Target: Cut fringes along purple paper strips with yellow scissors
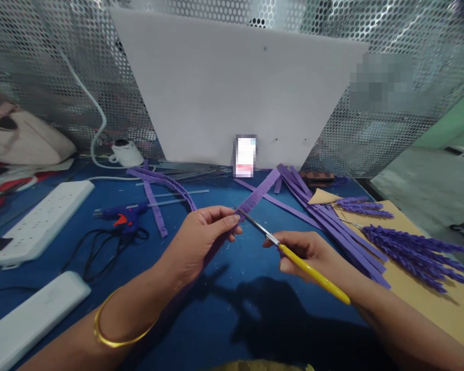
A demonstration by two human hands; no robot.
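A long purple paper strip (261, 191) with a row of fine cuts is pinched between the thumb and fingers of my left hand (212, 226). Its far end slants up to the right over the table. My right hand (305, 252) grips yellow-handled scissors (313, 273), whose blades meet the strip's edge close to my left thumb. How far apart the blades are, I cannot tell. To the right lies a bundle of flat purple strips (332, 232). Left of my hands are fringed purple strips (153, 201) lying on the blue table.
A blue glue gun (127, 214) with a black cord lies left, near a white power strip (42, 221). A phone (246, 154) leans against a white board (232, 87). Purple flower sprigs (410, 252) rest on tan paper at right. A cup (126, 153) stands behind.
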